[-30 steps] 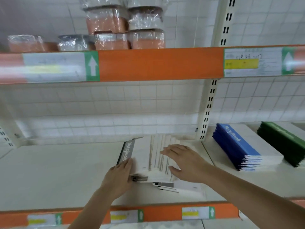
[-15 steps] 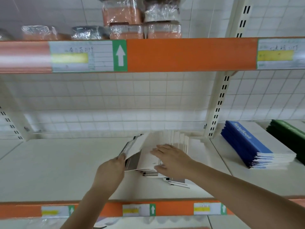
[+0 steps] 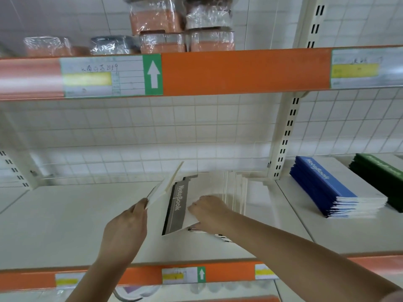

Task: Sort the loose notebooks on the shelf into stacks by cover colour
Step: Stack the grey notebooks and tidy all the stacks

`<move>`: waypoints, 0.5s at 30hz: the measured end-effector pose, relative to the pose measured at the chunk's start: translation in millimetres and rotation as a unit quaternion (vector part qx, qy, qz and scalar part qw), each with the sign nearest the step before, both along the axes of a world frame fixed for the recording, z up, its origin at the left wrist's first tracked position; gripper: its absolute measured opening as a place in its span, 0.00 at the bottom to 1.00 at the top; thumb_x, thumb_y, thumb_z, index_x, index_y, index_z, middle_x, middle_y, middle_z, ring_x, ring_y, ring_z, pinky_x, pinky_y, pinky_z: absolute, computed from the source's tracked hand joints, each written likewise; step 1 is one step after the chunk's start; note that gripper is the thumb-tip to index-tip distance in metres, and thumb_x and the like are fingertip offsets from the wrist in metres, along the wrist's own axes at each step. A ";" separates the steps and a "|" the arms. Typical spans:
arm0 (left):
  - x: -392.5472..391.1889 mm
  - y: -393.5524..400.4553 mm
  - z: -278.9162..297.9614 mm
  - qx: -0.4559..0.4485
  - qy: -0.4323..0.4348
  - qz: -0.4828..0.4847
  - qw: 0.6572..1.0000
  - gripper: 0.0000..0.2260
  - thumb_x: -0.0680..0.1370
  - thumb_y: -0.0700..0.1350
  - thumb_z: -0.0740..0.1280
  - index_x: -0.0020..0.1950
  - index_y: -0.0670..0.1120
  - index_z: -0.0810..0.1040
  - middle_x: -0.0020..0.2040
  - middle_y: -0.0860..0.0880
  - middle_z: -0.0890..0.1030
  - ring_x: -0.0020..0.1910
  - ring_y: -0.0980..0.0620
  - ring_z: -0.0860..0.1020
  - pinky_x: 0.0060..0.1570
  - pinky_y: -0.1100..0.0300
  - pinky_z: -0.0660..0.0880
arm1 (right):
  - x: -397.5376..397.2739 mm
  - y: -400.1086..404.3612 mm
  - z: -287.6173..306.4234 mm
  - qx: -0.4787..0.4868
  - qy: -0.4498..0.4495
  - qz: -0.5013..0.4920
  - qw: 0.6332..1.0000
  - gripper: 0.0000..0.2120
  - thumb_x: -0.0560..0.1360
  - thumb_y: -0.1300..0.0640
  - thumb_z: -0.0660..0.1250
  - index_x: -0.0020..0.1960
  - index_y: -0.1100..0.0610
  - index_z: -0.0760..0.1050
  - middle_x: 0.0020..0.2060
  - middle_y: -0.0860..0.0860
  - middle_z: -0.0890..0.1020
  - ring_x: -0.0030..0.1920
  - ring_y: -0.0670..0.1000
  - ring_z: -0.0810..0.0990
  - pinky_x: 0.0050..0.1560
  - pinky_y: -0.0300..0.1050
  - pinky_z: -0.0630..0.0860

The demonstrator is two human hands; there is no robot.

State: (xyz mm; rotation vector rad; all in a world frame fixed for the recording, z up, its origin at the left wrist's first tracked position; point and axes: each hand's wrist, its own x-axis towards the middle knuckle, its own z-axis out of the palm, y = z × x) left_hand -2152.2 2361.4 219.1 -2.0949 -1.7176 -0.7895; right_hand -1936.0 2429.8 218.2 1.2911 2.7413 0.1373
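Observation:
A fanned pile of white notebooks with grey-black spine strips [image 3: 218,188] lies in the middle of the cream shelf [image 3: 65,214]. My left hand [image 3: 126,232] grips the near corner of one white notebook [image 3: 163,188] and holds it tilted up, off the pile. My right hand [image 3: 209,212] pinches the near edge of the top notebook of the pile, whose grey strip [image 3: 175,210] reads "NoteBook". On the bay to the right stand a blue notebook stack [image 3: 327,186] and a dark green stack [image 3: 379,177].
An orange-fronted upper shelf [image 3: 239,70] overhangs close above, loaded with plastic-wrapped tubs [image 3: 161,22]. A perforated upright post [image 3: 285,136] divides the two bays. A wire grid backs the shelf. The shelf's orange front rail [image 3: 229,273] carries price labels.
My left hand has lifted one white notebook off the pile and tilted it up to the left. My right hand has slid to the near edge of the pile. The camera has moved nearer.

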 end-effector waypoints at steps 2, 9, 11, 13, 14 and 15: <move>4.8 -1.9 4.1 0.000 0.007 -0.006 1.000 0.18 0.76 0.43 0.54 0.48 0.37 0.82 0.24 0.48 0.75 0.14 0.47 0.69 0.16 0.64 0.63 | 3.4 -4.7 12.9 -0.019 -0.025 0.006 0.999 0.22 0.76 0.40 0.62 0.43 0.60 0.74 0.34 0.51 0.73 0.39 0.54 0.73 0.33 0.44 0.65; 33.2 0.3 18.7 0.057 0.097 -0.045 0.993 0.18 0.61 0.26 0.73 0.48 0.37 0.78 0.23 0.46 0.73 0.14 0.47 0.66 0.15 0.64 0.62 | 25.2 -23.8 30.5 0.046 -0.121 0.041 0.991 0.13 0.71 0.72 0.62 0.50 0.60 0.78 0.31 0.49 0.71 0.37 0.52 0.75 0.27 0.39 0.56; 45.3 -1.8 23.6 0.076 0.137 -0.062 0.986 0.28 0.51 0.25 0.76 0.49 0.37 0.76 0.25 0.46 0.75 0.16 0.47 0.69 0.16 0.64 0.62 | 43.4 -27.8 29.9 0.081 -0.074 0.046 0.993 0.15 0.73 0.70 0.62 0.59 0.62 0.75 0.39 0.52 0.78 0.45 0.56 0.79 0.28 0.43 0.67; 56.6 -1.8 26.1 0.085 0.156 -0.085 0.980 0.33 0.49 0.25 0.75 0.52 0.39 0.72 0.29 0.44 0.78 0.19 0.46 0.72 0.16 0.63 0.63 | 68.6 -29.2 29.3 0.124 -0.023 0.061 0.990 0.23 0.73 0.71 0.62 0.67 0.65 0.68 0.51 0.59 0.80 0.52 0.60 0.79 0.43 0.52 0.78; 62.4 -1.0 26.1 0.090 0.159 -0.098 0.978 0.34 0.49 0.26 0.75 0.53 0.39 0.71 0.30 0.44 0.79 0.20 0.46 0.74 0.16 0.63 0.64 | 82.3 -31.1 28.4 0.152 0.009 0.075 0.985 0.25 0.71 0.71 0.64 0.67 0.66 0.69 0.52 0.60 0.81 0.51 0.60 0.80 0.47 0.53 0.79; 68.2 0.6 24.9 0.104 0.163 -0.112 0.975 0.31 0.53 0.26 0.74 0.54 0.39 0.71 0.33 0.43 0.81 0.21 0.46 0.76 0.16 0.62 0.66 | 96.1 -34.2 27.7 0.189 0.041 0.088 0.977 0.24 0.68 0.71 0.65 0.65 0.66 0.72 0.50 0.60 0.82 0.50 0.59 0.81 0.48 0.52 0.80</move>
